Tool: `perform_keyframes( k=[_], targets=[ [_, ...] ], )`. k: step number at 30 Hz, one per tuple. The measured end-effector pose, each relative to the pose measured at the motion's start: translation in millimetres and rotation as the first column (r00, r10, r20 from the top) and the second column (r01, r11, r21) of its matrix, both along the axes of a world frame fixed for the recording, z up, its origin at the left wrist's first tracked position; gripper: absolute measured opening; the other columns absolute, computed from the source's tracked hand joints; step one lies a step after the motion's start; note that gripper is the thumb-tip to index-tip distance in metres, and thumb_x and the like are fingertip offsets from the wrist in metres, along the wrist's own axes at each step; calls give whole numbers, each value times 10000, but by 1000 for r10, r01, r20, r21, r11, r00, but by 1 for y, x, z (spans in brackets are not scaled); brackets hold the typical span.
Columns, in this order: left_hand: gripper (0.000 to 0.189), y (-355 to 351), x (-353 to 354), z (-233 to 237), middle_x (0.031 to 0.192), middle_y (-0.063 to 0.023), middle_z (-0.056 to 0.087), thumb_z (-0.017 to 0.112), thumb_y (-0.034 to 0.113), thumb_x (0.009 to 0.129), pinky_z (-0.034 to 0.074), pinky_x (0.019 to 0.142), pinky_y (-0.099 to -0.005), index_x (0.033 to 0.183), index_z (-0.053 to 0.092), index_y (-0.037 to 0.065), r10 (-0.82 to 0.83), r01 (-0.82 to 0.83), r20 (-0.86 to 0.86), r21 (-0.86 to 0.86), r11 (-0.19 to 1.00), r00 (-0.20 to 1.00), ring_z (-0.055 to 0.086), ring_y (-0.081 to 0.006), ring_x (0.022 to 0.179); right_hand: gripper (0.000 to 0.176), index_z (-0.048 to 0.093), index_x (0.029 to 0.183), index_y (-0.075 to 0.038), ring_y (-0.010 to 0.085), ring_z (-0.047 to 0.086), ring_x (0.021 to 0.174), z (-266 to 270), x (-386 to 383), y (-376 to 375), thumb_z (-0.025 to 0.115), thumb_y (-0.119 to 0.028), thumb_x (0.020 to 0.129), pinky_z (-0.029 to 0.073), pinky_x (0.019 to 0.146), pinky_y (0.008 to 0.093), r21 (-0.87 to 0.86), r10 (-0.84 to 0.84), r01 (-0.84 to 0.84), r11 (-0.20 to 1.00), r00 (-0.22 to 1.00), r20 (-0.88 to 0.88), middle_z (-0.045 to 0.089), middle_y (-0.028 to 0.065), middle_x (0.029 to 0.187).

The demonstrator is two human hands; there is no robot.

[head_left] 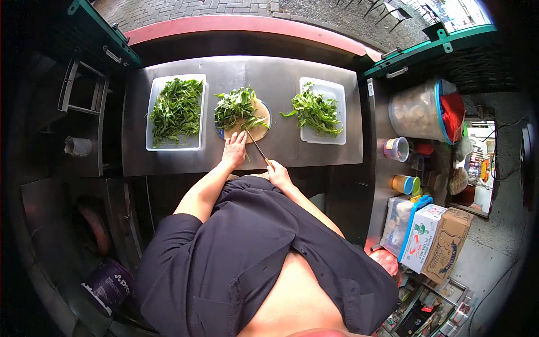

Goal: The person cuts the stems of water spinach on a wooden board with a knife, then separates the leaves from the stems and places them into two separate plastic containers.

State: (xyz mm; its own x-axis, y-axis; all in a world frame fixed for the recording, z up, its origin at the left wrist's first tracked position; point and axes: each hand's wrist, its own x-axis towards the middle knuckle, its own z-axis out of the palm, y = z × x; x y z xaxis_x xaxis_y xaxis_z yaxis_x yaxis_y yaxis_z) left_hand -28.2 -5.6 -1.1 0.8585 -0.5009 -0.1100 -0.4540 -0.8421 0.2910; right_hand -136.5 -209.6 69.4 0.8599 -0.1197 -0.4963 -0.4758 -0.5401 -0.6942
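Note:
My left hand (234,149) rests flat at the near edge of a round wooden cutting board (259,127), touching the stems of a bunch of leafy greens (236,105) that lies on it. My right hand (277,171) is closed on the handle of a knife (256,145). Its blade points up and left towards the greens on the board, just right of my left hand. A black shirt covers my body in the lower half of the view.
A white tray (151,112) full of greens (177,108) lies left of the board. Another white tray (333,90) with fewer greens (314,112) lies to the right. All stand on a steel counter (281,73). A side shelf on the right holds a plastic tub (416,111), cups and boxes.

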Motion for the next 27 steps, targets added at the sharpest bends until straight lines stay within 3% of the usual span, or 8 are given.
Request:
perform_keyframes(
  k=[7, 9, 13, 19, 23, 27],
  targets=[
    [715, -10, 4, 1, 1536, -110, 403, 611, 84, 808, 362, 1105, -467, 1499, 440, 25, 21, -21, -61, 14, 1000, 998, 372, -319, 1412, 348, 629, 1305, -55, 385, 659, 1160, 10, 8, 0, 550, -235, 1018, 514, 968, 444, -25, 6, -6, 1000, 1000, -9, 692, 231, 1191],
    [701, -14, 4, 3, 1505, -113, 420, 612, 83, 805, 366, 1100, -463, 1485, 456, 23, 39, -40, -85, -11, 999, 996, 388, -318, 1389, 356, 630, 1316, -59, 382, 649, 1185, 11, 11, 0, 548, -238, 1019, 511, 983, 442, -22, 13, -15, 1000, 996, -91, 683, 234, 1224],
    [657, -18, 9, 2, 1407, -118, 472, 618, 78, 795, 384, 1075, -447, 1440, 509, 19, 51, -62, -136, -77, 995, 989, 439, -316, 1311, 367, 628, 1329, -61, 382, 644, 1196, 11, 7, 5, 547, -241, 1019, 506, 998, 441, -26, 4, -5, 1000, 1000, -22, 683, 234, 1232],
    [653, -10, 14, -5, 1347, -104, 526, 642, 53, 756, 400, 1041, -432, 1403, 556, 38, 17, -23, -46, -132, 991, 999, 456, -299, 1284, 374, 627, 1332, -62, 379, 646, 1198, 19, 11, 5, 544, -249, 1019, 503, 1003, 444, -51, 9, -12, 999, 997, -75, 685, 235, 1228],
    [657, -3, 28, 4, 1346, -87, 534, 648, 42, 743, 396, 1038, -428, 1396, 575, 66, -70, 65, -58, -85, 994, 996, 457, -285, 1285, 353, 641, 1296, -59, 375, 677, 1123, 11, 10, 3, 547, -255, 1018, 517, 940, 445, -53, 17, -20, 998, 999, -49, 707, 232, 1145],
    [681, 1, 37, 10, 1451, -54, 501, 650, 39, 745, 372, 1074, -422, 1419, 576, 111, -134, 133, -63, -14, 991, 989, 422, -265, 1357, 337, 653, 1255, -48, 373, 701, 1041, 7, 7, 4, 552, -262, 1015, 528, 884, 445, -36, -29, 28, 999, 999, -19, 723, 222, 1055]
  ],
)
